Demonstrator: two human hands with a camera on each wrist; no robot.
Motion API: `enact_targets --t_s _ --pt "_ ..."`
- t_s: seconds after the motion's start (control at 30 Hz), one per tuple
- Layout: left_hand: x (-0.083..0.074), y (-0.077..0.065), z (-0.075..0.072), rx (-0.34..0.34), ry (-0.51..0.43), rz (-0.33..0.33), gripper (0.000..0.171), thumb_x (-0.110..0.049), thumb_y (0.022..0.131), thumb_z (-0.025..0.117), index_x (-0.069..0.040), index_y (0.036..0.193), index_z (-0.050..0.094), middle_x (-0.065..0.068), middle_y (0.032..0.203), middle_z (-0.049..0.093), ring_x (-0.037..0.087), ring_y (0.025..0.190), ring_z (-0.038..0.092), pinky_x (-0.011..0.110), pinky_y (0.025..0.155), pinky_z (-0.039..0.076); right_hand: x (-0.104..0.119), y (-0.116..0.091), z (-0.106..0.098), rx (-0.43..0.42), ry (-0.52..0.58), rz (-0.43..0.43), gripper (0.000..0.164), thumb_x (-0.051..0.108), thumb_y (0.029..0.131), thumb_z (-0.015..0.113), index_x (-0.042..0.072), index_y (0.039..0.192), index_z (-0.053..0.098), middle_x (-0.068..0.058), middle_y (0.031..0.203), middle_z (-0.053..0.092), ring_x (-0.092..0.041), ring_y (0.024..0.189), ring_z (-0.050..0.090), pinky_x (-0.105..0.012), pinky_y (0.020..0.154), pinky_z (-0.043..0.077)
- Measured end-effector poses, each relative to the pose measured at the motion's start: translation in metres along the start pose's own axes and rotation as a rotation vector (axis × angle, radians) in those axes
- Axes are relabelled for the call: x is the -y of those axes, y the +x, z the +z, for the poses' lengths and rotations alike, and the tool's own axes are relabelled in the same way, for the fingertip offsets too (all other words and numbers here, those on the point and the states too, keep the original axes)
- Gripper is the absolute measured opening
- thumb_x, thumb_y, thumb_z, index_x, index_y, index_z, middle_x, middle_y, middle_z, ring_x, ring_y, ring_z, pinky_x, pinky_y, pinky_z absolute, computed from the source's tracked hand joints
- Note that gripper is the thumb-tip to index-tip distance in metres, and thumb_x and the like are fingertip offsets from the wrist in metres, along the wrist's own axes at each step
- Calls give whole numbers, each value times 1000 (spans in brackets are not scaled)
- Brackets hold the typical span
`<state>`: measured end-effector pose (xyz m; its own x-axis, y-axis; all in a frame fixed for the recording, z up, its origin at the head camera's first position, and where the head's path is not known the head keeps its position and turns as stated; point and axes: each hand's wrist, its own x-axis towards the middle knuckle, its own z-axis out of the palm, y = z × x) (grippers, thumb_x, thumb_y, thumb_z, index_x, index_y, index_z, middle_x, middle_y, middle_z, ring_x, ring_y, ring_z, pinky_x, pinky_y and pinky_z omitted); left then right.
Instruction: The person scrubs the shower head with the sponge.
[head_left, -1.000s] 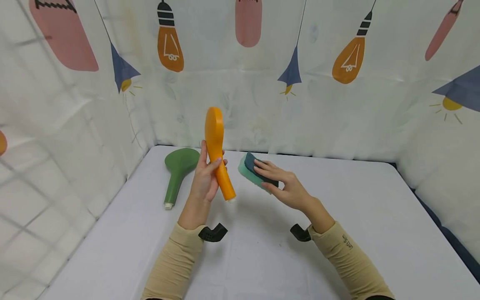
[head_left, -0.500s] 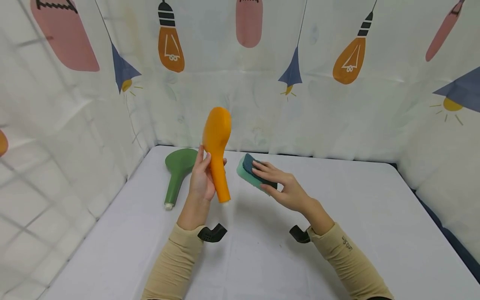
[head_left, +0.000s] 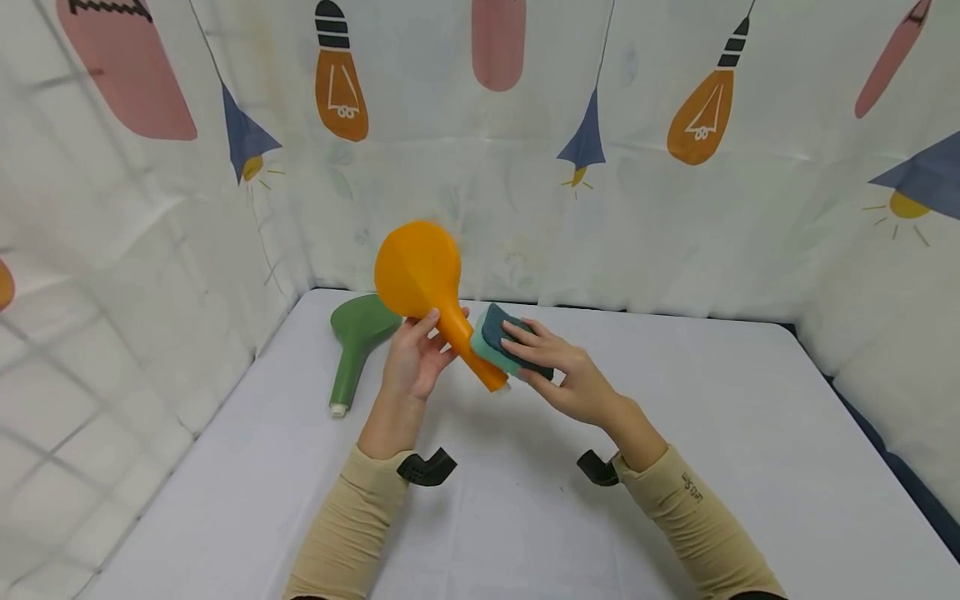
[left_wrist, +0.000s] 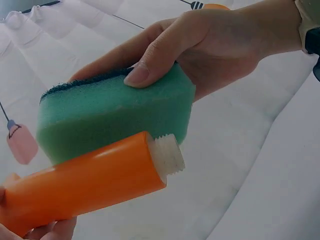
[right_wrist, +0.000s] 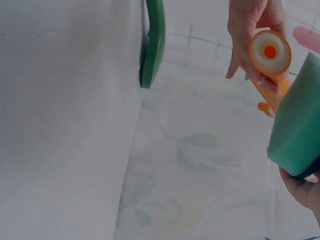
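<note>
My left hand (head_left: 417, 360) holds an orange shower head (head_left: 417, 268) above the table, gripping it at the neck with thumb and fingers. The round head points up and left; the handle slants down to the right. A white threaded end (left_wrist: 170, 154) sticks out of the handle in the left wrist view. In my right hand (head_left: 573, 371) is a sponge (left_wrist: 117, 112), light green foam with a dark scouring layer under my fingertips. Its foam side lies right along the orange handle. A green shower head (head_left: 360, 333) rests on the table, left of my left hand.
The table (head_left: 675, 467) has a white cover, with its far edge close to a hanging printed curtain (head_left: 510, 192). More of this curtain stands along the left and right sides. A black wrist mount (head_left: 427, 467) sits at my left cuff.
The orange shower head has turned in my left hand: its head swung left and shows its broad face, while the handle end swung right to the sponge. My right hand has barely moved.
</note>
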<state>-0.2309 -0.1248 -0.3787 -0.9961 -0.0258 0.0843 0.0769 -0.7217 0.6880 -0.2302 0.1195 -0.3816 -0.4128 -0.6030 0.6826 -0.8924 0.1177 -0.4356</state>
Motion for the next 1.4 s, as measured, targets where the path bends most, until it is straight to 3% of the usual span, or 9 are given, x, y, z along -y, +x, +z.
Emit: enact_targets --t_s 0.17,0.33,0.47,0.6,0.83,0.97,1.2,1.4 --pt "2 1 1 -24 -5 3 37 -9 109 50 -16 145 41 7 133 51 29 116 63 40 86 59 2 -1 1 1 -19 -4 54 -11 90 69 4 141 62 -20 147 53 -41 146 36 -54 114 34" --pt "4 1 2 -31 -21 15 44 -4 107 51 -19 147 40 7 137 49 36 127 57 42 84 60 2 -1 2 2 -36 -46 55 -11 88 70 6 141 63 -18 148 53 -43 144 37 -57 113 35" --pt "6 0 4 -51 -21 26 47 0 105 53 -21 146 42 8 138 49 32 121 61 43 82 60 1 -1 4 1 -74 -77 58 -10 88 70 10 142 63 -15 149 53 -45 143 38 -60 111 36" --pt "7 0 5 -82 -24 37 47 1 104 55 -20 146 43 8 138 49 27 112 65 44 82 60 1 -1 6 4 -140 -100 60 -9 86 73 11 141 64 -17 147 55 -48 141 39 -62 109 38" --pt "8 2 4 -132 -74 51 48 -1 105 56 -21 147 42 9 138 47 31 115 61 43 81 60 5 1 11 59 -280 -67 56 0 86 77 10 140 65 -13 149 54 -51 139 42 -64 105 41" --pt "7 2 3 -141 -81 41 50 -6 105 56 -21 150 38 9 140 45 32 119 58 45 83 60 7 2 13 93 -318 -33 52 2 88 75 8 139 66 -13 150 53 -53 138 41 -65 104 42" --pt "5 -1 5 -167 -132 -3 45 -27 109 52 -22 150 33 14 137 46 35 120 57 49 82 59 7 5 13 97 -315 -36 49 1 90 73 6 138 65 -16 150 52 -52 140 39 -64 108 38" --pt "10 -3 7 -126 -2 -18 45 -20 110 50 -19 152 34 13 134 50 27 104 65 46 78 61 4 12 18 39 -322 -16 50 -3 89 73 2 138 64 -21 148 53 -53 139 40 -65 107 39"
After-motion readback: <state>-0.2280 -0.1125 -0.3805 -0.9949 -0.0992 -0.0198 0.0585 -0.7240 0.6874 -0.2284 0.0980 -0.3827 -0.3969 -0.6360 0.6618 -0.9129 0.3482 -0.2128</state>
